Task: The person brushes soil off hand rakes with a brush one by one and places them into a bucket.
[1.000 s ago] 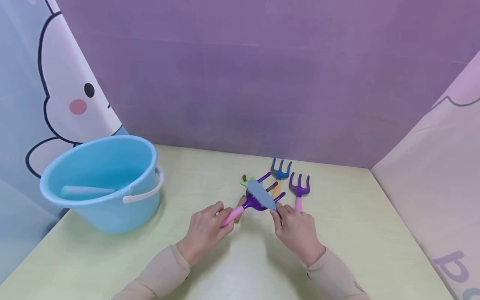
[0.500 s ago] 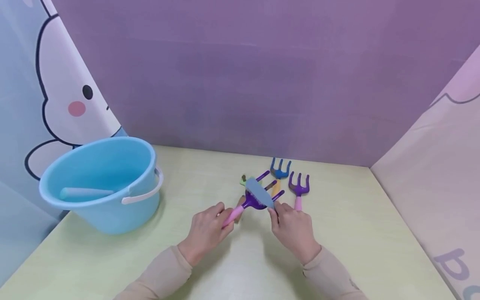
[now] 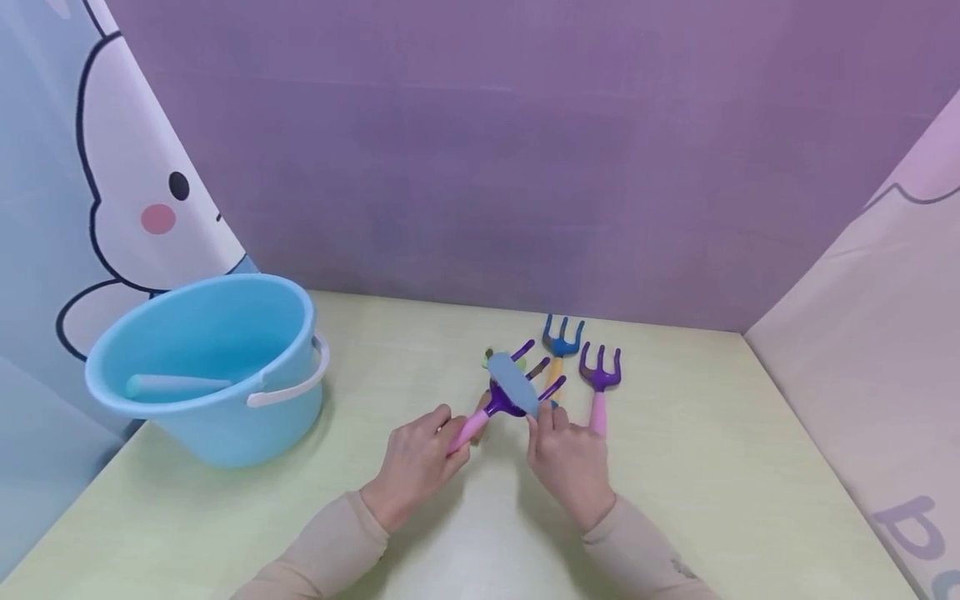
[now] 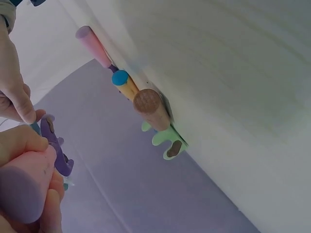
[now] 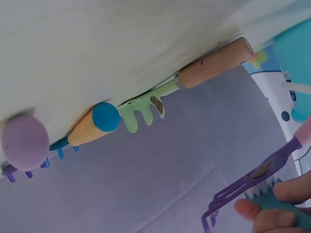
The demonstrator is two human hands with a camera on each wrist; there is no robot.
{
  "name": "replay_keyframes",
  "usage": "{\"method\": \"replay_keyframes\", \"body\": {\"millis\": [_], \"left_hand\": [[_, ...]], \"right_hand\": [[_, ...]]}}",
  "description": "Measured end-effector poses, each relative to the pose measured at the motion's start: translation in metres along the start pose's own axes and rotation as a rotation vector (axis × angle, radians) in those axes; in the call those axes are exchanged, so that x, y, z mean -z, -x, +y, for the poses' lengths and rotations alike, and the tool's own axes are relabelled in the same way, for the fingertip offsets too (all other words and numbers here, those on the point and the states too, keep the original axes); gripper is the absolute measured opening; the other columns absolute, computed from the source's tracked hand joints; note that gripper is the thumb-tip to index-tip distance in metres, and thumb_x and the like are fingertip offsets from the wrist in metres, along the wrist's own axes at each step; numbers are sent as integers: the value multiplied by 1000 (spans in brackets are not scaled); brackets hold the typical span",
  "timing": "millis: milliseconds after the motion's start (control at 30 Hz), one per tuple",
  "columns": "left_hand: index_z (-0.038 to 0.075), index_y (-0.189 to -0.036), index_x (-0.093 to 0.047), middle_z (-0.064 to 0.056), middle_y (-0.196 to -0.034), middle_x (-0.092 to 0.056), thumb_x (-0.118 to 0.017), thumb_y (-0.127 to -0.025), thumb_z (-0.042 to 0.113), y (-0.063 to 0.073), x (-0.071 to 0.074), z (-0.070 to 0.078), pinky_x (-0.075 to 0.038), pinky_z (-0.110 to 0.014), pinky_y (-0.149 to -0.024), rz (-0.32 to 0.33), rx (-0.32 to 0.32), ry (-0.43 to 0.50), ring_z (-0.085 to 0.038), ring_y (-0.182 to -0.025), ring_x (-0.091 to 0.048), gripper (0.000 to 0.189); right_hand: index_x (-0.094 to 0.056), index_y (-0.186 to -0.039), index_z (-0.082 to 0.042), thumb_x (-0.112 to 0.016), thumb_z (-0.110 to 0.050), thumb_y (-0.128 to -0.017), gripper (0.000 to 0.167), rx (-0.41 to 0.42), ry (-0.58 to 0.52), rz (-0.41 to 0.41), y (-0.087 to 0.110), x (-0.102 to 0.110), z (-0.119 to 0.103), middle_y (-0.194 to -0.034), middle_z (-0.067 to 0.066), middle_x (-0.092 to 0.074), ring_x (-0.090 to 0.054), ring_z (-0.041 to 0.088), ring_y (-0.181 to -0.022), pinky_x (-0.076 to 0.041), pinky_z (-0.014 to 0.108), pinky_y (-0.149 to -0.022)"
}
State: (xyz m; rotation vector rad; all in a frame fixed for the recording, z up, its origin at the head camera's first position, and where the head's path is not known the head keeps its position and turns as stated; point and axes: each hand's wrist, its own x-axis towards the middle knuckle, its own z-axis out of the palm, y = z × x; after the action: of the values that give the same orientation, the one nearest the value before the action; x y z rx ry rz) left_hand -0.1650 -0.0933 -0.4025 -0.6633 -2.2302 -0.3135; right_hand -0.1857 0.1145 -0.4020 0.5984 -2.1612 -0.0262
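Screened-off tabletop workspace: purple backdrop (image 3: 480,167) and cartoon-printed panel (image 3: 127,150) bordering pale table (image 3: 720,467)
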Motion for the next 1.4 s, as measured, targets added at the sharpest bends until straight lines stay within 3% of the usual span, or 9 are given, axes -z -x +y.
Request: {"method": "replay_keyframes", "body": {"millis": [200, 433, 533, 933, 1400], "left_hand": [[8, -75, -67, 4, -61, -39, -78, -62, 16, 0, -1, 1, -28, -13, -40, 1, 15, 0, -3, -49, -31, 19], [7, -76, -68, 4, -62, -39, -79, -61, 15, 0, -1, 4, -28, -13, -40, -17, 48, 7, -3, -49, -31, 20], [8, -76, -68, 4, -62, -39, -80, -62, 16, 0, -2, 5, -28, -14, -40, -16, 56, 12, -3, -49, -31, 20], [7, -76, -67, 3, -62, -40, -80, -63, 17, 0, -4, 8, -30, -15, -39, -3, 61, -4, -4, -49, -31, 20], [8, -72, -64, 3, -62, -39, -79, -65, 19, 1, -5, 8, -29, -15, -38, -7, 62, -29, -4, -48, -30, 20]], "right_hand": [[-63, -87, 7, -27, -24, -97, 49, -5, 49, 5, -2, -1, -7, -57, 9, -56, -31, 11, -33, -18, 19, -32], [-64, -88, 7, -56, -24, -85, 31, -57, 25, -85, -5, 4, -13, -59, 9, -57, -30, 10, -34, -17, 18, -33], [-66, -90, 6, -62, -24, -82, 32, -83, 24, -114, -6, 5, -16, -62, 10, -60, -31, 10, -34, -17, 18, -33], [-65, -88, 6, -61, -24, -83, 31, -145, 30, -106, -11, 3, -24, -59, 10, -58, -30, 10, -33, -19, 20, -31], [-65, -91, 5, -59, -24, -87, 31, -219, 23, -201, -19, 4, -34, -60, 9, -57, -28, 9, -34, -19, 20, -31]]}}
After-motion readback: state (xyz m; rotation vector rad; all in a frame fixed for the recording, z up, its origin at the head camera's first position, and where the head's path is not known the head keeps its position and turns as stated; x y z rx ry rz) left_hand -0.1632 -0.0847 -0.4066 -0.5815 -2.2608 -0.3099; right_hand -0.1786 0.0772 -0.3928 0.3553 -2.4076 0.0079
